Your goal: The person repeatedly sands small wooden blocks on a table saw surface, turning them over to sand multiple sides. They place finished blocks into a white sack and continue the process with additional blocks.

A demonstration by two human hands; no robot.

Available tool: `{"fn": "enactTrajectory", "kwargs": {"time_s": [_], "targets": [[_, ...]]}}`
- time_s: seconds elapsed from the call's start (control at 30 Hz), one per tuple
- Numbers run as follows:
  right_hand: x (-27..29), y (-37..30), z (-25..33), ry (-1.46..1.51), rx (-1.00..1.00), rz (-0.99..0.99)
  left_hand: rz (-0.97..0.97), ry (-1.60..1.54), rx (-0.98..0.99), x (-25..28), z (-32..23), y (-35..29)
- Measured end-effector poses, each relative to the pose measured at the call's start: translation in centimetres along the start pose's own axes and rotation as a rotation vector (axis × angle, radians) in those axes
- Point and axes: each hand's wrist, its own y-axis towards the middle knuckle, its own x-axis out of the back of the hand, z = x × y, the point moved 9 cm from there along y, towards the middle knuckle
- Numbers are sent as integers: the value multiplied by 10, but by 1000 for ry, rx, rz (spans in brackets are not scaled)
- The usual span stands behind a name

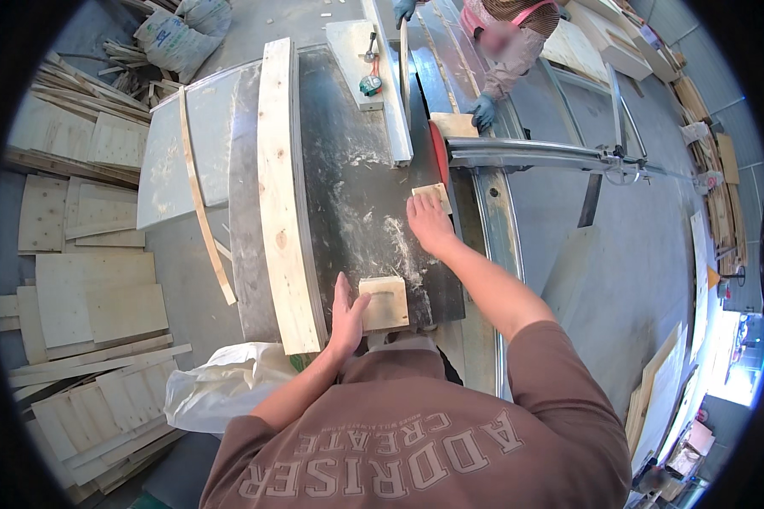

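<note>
My right hand [431,224] reaches forward over the dark saw table [348,170], its fingers closed on a small wooden block [433,197] near the red blade guard [439,151]. Close to my body, at the table's near edge, lies a squarish stack of small wooden pieces [384,304]. My left hand [346,317] is upright along the stack's left side with fingers stretched out, the thumb at its edge. A long stack of pale boards [282,195] runs along the table to the left of both hands.
Across the table, a co-worker's gloved hand [482,113] rests by a wooden board [454,125]. A metal fence [390,93] and a tape measure [370,85] lie ahead. A thin wood strip [197,187] is at left; a white plastic bag [225,382] sits near my left arm.
</note>
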Motion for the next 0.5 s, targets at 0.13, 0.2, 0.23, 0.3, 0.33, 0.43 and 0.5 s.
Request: {"fn": "enactTrajectory", "kwargs": {"time_s": [0.13,0.2,0.23,0.3,0.33,0.43,0.5], "targets": [[-46,38,-23,-231,-28,26,-25,-30,36,10,-7,-10],[-68,48,-29,-216,-19,82,-34,-37,40,16,-8,-13],[-70,53,-28,-202,-4,98,-47,-26,41,20,-6,-14],[-77,55,-32,-153,10,155,-62,-25,47,24,-2,-14],[-74,54,-32,-120,22,192,-77,-40,52,25,-3,-16],[-14,48,-24,42,50,227,-77,-82,24,32,5,-8],[44,28,-21,307,-18,174,-57,-100,21,31,6,-8]]}}
